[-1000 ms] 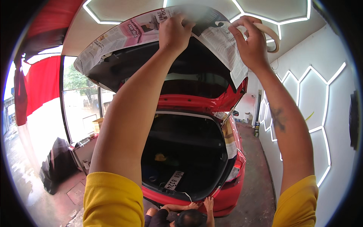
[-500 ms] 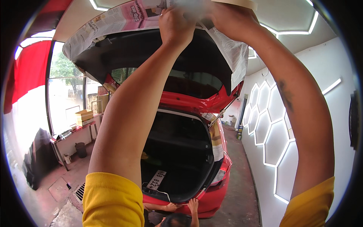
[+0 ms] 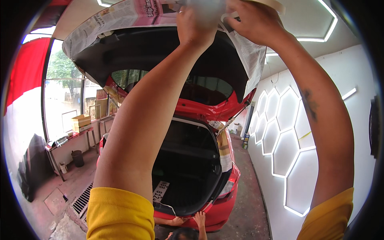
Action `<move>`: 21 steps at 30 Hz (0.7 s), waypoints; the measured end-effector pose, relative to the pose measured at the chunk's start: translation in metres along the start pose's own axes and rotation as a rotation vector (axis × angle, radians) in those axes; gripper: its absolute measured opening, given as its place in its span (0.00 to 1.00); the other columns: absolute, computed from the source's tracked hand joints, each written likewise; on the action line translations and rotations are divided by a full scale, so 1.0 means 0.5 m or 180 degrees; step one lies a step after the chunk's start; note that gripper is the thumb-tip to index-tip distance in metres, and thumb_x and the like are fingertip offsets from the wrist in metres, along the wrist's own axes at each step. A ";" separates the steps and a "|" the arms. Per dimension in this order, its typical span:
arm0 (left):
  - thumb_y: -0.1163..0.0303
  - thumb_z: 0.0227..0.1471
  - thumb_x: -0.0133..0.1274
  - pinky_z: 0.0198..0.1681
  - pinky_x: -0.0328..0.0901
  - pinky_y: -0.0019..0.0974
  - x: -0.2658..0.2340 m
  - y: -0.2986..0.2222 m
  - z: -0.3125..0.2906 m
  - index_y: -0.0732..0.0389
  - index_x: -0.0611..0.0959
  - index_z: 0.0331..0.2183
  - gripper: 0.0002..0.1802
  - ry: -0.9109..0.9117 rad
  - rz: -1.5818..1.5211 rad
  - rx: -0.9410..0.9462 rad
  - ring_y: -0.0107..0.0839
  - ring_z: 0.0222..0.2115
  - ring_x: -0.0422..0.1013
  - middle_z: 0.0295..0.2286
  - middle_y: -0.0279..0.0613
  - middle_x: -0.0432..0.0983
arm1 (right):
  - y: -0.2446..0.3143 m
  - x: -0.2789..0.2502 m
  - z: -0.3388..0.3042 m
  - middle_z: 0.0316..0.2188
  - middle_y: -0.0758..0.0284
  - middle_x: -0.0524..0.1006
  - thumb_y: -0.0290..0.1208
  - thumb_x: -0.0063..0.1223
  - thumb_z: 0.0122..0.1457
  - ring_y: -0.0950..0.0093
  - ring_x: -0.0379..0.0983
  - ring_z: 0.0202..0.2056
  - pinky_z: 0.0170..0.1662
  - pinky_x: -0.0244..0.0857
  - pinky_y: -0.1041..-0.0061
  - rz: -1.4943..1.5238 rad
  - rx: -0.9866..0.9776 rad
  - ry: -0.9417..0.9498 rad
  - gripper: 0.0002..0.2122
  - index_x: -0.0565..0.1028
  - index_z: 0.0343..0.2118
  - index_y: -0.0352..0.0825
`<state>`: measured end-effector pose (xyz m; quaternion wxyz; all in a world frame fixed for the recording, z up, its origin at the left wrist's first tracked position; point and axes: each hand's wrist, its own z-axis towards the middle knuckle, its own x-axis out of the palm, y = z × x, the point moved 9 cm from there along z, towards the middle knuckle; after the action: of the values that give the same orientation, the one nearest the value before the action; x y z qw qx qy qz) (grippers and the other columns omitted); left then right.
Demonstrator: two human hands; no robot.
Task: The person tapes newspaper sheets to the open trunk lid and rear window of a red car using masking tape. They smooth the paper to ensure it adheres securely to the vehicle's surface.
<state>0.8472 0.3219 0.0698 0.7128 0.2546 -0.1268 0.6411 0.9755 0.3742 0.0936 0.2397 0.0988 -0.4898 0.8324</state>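
Note:
Both my arms reach up to the raised tailgate [image 3: 140,48] of a red car, whose edge is covered with newspaper [image 3: 92,34]. My left hand [image 3: 196,30] is at the papered edge near the top; a blurred patch hides its fingers. Just to its right, my right hand [image 3: 258,24] has its fingers bent at the edge, by the paper strip [image 3: 248,56] running down the right side. A pale roll of masking tape [image 3: 276,5] shows at the top of my right hand, which seems closed round it.
Below, another person's hands [image 3: 199,219] touch the red rear bumper [image 3: 218,216]. A licence plate [image 3: 161,191] lies in the open boot [image 3: 188,160]. At left stands a table with a cardboard box [image 3: 81,121]; a white wall with hexagonal lights [image 3: 286,148] is at right.
Both my hands have shifted slightly right along the tailgate edge, and the tape roll with them. The view has turned a little.

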 end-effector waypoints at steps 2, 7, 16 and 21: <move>0.68 0.50 0.67 0.47 0.70 0.51 -0.009 0.009 0.000 0.63 0.88 0.31 0.09 0.0053 -0.0022 -0.0067 0.54 0.40 0.76 0.34 0.52 0.82 | 0.003 0.007 0.013 0.46 0.49 0.75 0.31 0.65 0.50 0.51 0.74 0.45 0.47 0.68 0.53 0.0023 0.0192 0.0386 0.10 0.75 0.32 0.35; 0.68 0.50 0.67 0.49 0.69 0.51 -0.002 -0.005 -0.004 0.64 0.88 0.32 0.09 0.0013 0.0053 0.0011 0.54 0.41 0.76 0.35 0.52 0.82 | -0.020 0.033 -0.014 0.43 0.50 0.74 0.32 0.64 0.52 0.53 0.73 0.41 0.45 0.68 0.55 -0.0179 -0.0125 -0.0027 0.11 0.74 0.34 0.34; 0.67 0.52 0.64 0.49 0.68 0.51 0.001 -0.013 -0.008 0.64 0.87 0.31 0.09 -0.0034 0.0098 0.0454 0.54 0.41 0.75 0.34 0.51 0.82 | 0.022 -0.009 0.003 0.49 0.49 0.72 0.31 0.64 0.52 0.54 0.73 0.45 0.50 0.68 0.58 -0.0403 -0.0199 -0.0143 0.11 0.75 0.34 0.33; 0.65 0.53 0.64 0.49 0.68 0.52 -0.016 -0.023 -0.013 0.64 0.86 0.30 0.11 0.0032 0.0216 0.0679 0.54 0.41 0.75 0.34 0.52 0.81 | 0.012 -0.011 0.006 0.50 0.50 0.72 0.31 0.67 0.50 0.54 0.73 0.46 0.51 0.68 0.59 0.0012 -0.0101 0.0136 0.14 0.77 0.38 0.32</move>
<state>0.8565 0.3179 0.0579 0.6601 0.3213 -0.0629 0.6761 0.9770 0.3677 0.0881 0.2500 0.0763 -0.4980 0.8269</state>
